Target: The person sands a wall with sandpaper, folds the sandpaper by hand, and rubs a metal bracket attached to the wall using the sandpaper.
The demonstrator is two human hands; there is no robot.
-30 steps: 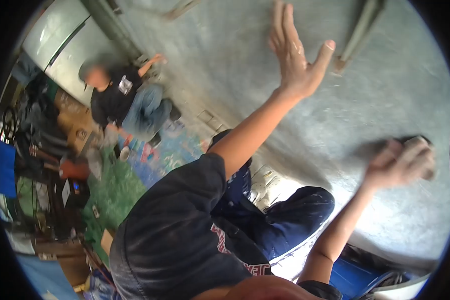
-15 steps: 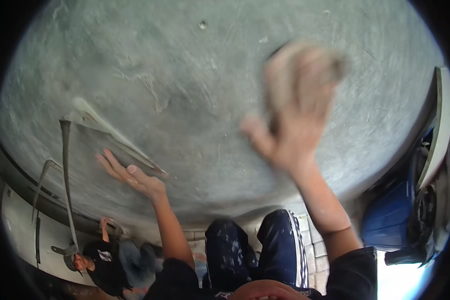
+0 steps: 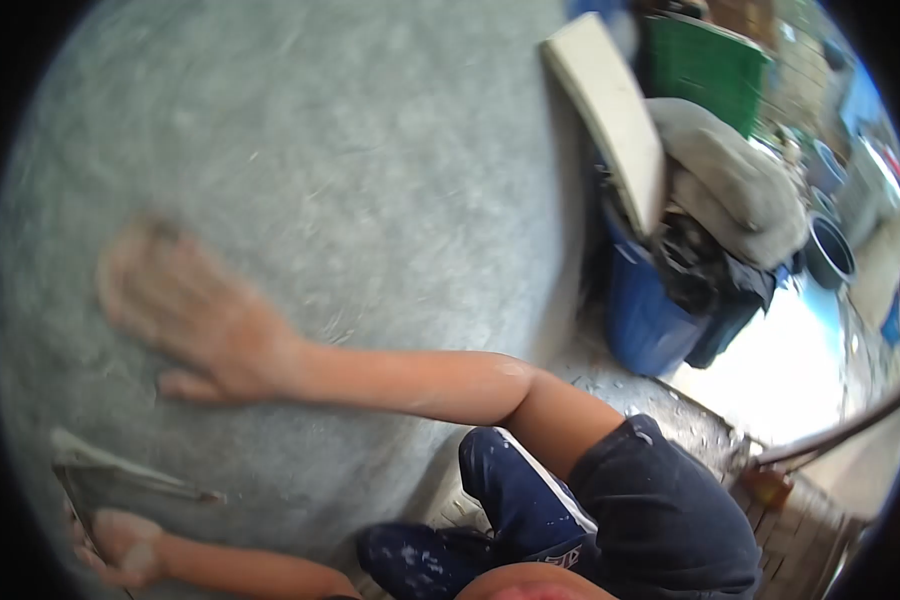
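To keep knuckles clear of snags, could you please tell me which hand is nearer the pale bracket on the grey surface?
Left. The left hand is just below the pale bracket in the picture; the right hand, blurred, is farther off, above it.

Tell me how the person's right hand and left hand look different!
The right hand is very blurry; the left hand is sharper. The right hand is higher in the picture, over the broad grey surface, while the left hand is near the lower left edge, below a pale strip. The right hand looks bigger here than the left hand. Both are bare.
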